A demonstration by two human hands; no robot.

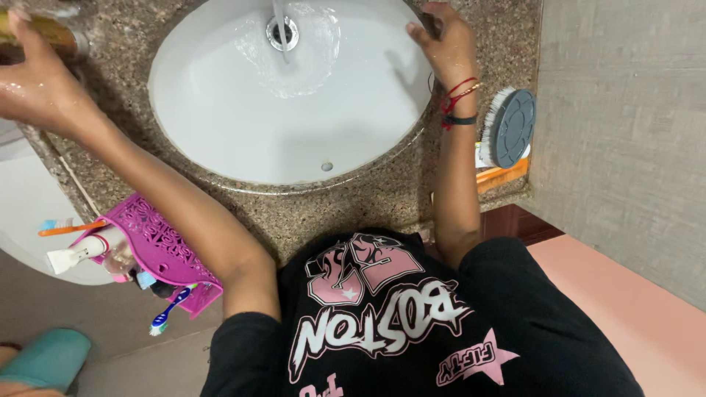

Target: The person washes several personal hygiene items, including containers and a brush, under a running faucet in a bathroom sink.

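Water runs into the white oval basin; left hand clamped on a golden-brown bottle at the speckled granite worktop corner, right hand fingers apart, flat on the basin's opposite rim.

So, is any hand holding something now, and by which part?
The left hand has its fingers over a brownish object at the frame edge; the grip cannot be told. The right hand rests on the sink rim.
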